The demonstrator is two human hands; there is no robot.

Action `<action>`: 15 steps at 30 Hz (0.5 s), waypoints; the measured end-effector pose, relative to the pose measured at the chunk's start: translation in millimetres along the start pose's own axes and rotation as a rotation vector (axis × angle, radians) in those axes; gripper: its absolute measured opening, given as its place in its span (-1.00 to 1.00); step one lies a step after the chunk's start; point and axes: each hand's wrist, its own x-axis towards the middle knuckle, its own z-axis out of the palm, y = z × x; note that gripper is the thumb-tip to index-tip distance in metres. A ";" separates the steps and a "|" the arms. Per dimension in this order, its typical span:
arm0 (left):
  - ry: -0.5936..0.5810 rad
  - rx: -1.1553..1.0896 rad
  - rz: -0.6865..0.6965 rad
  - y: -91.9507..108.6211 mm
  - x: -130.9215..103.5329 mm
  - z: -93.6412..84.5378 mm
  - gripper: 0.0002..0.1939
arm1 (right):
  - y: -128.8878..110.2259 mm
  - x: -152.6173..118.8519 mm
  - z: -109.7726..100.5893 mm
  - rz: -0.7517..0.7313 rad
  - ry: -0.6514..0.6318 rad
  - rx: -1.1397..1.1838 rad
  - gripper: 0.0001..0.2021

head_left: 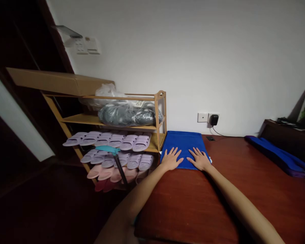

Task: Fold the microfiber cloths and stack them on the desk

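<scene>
Rests two hands on one blue cloth [184, 142]: left hand [170, 159] on the near left part, right hand [200, 160] on the near right part, both open, palms down, fingers spread over the fabric. Has this cloth lying flat on the red-brown table [190, 203], near the wall [193, 67] and just beside the rack [156, 117]. Shows one white tag [210, 160] at the right edge, by the right wrist.

Counts one other blue bundle [279, 157], long and folded, at the table's right, well apart from both hands, beside one dark box [289, 142].

Counts on the rack six lilac slippers [141, 141] in the upper row, six more below, then at least five pink slippers [106, 173] and two red slippers [110, 185]. Cannot give the full pink count, with one teal-topped pole [120, 169] and the left arm [149, 189] in front. Bears one carton [58, 83] on top, bagged goods [128, 113] underneath. Includes two wall plates [202, 117] above the table, one black plug [214, 120] in the right one, one cord [231, 136] trailing rightward.
</scene>
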 end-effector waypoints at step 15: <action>0.000 0.099 0.007 -1.5 6.5 2.1 -0.34 | 196.3 -98.1 -48.0 0.328 0.139 -0.098 -0.36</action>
